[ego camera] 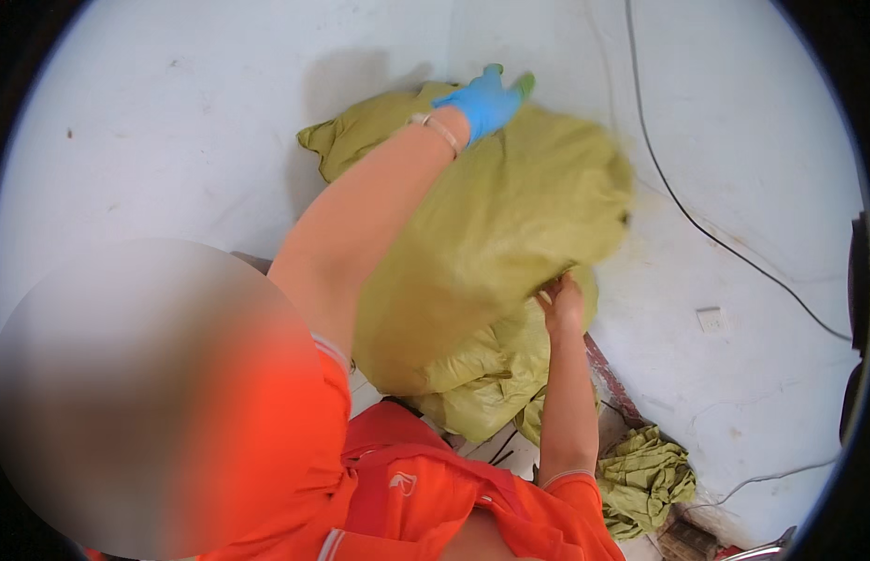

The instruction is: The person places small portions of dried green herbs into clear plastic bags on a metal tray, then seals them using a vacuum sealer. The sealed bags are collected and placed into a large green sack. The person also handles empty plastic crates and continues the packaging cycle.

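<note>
A large olive-yellow woven sack, bulging and partly blurred, lies tilted before me, close to the white wall. My left hand wears a blue glove with green fingertips. It is at the sack's upper edge with the visible fingers apart; its palm is hidden from view. My right hand, bare, grips the sack's lower right edge, where its fingertips are partly hidden. Under the big sack lies a second yellowish woven sack, creased and glossy.
A crumpled olive sack lies at the wall's foot on the right. Beside it sits a brown block-like object. A black cable runs down the wall, past a white wall socket. A blurred disc covers the lower left.
</note>
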Available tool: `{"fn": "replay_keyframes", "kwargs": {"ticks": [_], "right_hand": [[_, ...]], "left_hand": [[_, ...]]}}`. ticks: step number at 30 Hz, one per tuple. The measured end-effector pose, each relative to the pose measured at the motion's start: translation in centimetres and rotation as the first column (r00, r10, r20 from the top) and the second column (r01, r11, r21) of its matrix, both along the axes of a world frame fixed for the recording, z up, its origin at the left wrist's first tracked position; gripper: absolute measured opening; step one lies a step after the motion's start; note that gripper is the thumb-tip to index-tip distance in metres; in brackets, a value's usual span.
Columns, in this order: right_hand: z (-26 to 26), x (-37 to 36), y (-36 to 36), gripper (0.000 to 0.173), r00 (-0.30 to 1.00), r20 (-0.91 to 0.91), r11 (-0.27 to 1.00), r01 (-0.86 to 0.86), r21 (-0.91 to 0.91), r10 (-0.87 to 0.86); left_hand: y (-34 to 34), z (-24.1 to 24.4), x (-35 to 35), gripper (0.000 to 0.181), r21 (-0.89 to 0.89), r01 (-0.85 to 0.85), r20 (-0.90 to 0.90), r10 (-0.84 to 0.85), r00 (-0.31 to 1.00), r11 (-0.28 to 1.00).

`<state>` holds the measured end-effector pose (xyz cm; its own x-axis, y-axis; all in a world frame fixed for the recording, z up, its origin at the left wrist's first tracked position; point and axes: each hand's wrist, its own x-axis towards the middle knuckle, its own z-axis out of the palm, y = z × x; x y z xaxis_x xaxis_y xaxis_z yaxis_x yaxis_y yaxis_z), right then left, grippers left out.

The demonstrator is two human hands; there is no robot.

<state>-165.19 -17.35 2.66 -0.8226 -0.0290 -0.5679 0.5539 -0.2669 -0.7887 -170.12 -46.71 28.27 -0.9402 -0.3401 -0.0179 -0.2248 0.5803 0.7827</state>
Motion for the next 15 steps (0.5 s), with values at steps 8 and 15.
{"fn": "replay_keyframes", "kwargs": {"ticks": [8, 15], "right_hand": [[0.5, 4.6, -12.1, 0.084, 0.476, -0.329, 0.316, 0.11, 0.942, 0.816], [-8.6, 1.7, -15.7, 0.086, 0.403, -0.56, 0.55, 0.153, 0.821, 0.724]], "left_hand": [[-3.8, -19.9, 14.4, 0.084, -0.727, 0.332, 0.202, -0.275, 0.94, 0.601], [-2.9, -25.7, 15.4, 0.081, -0.668, 0.22, -0.023, -0.315, 0.949, 0.711]]}}
